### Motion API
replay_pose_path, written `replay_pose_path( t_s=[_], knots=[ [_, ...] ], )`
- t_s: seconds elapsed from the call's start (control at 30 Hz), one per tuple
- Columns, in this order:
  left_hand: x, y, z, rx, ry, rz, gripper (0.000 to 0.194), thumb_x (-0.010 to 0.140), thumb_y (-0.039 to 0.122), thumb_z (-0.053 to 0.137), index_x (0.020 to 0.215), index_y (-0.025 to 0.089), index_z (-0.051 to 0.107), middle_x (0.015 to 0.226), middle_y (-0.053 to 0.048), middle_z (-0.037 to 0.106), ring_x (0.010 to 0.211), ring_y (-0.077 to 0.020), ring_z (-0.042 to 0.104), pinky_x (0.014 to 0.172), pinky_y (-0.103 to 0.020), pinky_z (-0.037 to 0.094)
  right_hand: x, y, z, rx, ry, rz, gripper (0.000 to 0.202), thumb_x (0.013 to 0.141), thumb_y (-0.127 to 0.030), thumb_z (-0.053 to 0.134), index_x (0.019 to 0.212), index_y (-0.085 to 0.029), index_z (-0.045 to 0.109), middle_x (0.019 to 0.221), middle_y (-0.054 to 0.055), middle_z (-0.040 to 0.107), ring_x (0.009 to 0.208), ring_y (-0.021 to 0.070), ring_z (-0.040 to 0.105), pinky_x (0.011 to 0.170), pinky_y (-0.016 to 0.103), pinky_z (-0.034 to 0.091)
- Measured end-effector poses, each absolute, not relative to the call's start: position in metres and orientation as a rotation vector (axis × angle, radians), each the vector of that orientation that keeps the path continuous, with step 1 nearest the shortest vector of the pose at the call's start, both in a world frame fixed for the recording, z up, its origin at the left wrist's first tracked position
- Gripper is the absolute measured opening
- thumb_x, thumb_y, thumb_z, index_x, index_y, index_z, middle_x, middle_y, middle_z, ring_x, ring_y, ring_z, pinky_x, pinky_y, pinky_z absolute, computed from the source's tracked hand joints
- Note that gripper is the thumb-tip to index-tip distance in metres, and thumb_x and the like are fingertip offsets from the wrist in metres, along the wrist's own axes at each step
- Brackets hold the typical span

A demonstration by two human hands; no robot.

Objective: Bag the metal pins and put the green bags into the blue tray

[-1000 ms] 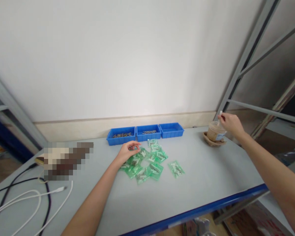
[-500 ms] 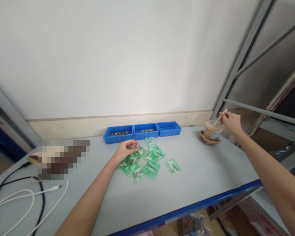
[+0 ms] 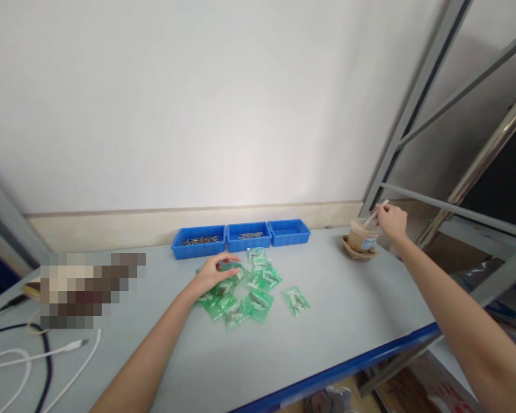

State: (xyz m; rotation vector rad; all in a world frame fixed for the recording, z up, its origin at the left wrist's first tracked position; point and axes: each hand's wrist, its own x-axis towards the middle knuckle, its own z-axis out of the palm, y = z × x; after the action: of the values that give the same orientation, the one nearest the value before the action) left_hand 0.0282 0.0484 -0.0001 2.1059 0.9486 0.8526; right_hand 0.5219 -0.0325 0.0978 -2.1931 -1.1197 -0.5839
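Observation:
My right hand (image 3: 392, 221) pinches a white straw (image 3: 376, 213) that leans out of a clear plastic cup (image 3: 362, 234) with tan contents and a label. The cup sits in a brown cardboard holder (image 3: 353, 253) at the table's far right. Over a pile of small green plastic bags (image 3: 236, 307), each with metal and white pieces inside, rests my left hand (image 3: 217, 272), its fingers curved and apart from the thumb. One bag (image 3: 296, 300) lies by itself to the right of the pile.
Three blue bins stand along the wall: the left bin (image 3: 200, 249) and middle bin (image 3: 249, 242) hold thin metal pieces; the right bin (image 3: 289, 235) shows a bare bottom. White cables (image 3: 71, 346) and a blurred-out object (image 3: 86, 289) lie left. A metal rack (image 3: 408, 129) rises at right.
My left hand has lowered a little towards the bags and its fingers have spread. My right hand still holds the straw. The whole view has shifted slightly.

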Motion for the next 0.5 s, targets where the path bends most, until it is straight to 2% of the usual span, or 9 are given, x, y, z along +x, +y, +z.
replay_pose_path(
  t_s=[0.1, 0.3, 0.5],
  knots=[
    [0.03, 0.048, -0.002, 2.187, 0.878, 0.852, 0.03, 0.068, 0.039, 0.064, 0.09, 0.019, 0.063, 0.101, -0.006, 0.063, 0.099, -0.0225, 0.055, 0.088, -0.033, 0.039, 0.528, -0.038, 0.095, -2.138, -1.123, -0.593, 0.037, 0.085, -0.031, 0.035, 0.078, -0.013, 0.067, 0.054, 0.007, 0.06, 0.059, 0.019, 0.056, 0.058, 0.028, 0.035],
    [0.032, 0.048, -0.012, 2.335, 0.942, 0.806, 0.03, 0.069, 0.038, 0.064, 0.093, 0.02, 0.063, 0.104, -0.005, 0.061, 0.102, -0.0243, 0.052, 0.093, -0.036, 0.035, 0.507, -0.038, 0.097, -2.3, -1.337, -0.752, 0.032, 0.083, -0.036, 0.042, 0.083, -0.015, 0.066, 0.08, 0.013, 0.065, 0.066, 0.0188, 0.056, 0.055, 0.026, 0.028],
    [0.031, 0.042, -0.015, 2.372, 1.126, 0.739, 0.048, 0.067, 0.038, 0.067, 0.111, 0.024, 0.055, 0.115, -0.004, 0.058, 0.108, -0.0254, 0.048, 0.093, -0.037, 0.033, 0.512, -0.038, 0.095, -2.339, -1.039, -0.465, 0.038, 0.084, -0.043, 0.038, 0.084, -0.016, 0.065, 0.08, 0.018, 0.061, 0.073, 0.0269, 0.054, 0.057, 0.033, 0.03]
  ],
)
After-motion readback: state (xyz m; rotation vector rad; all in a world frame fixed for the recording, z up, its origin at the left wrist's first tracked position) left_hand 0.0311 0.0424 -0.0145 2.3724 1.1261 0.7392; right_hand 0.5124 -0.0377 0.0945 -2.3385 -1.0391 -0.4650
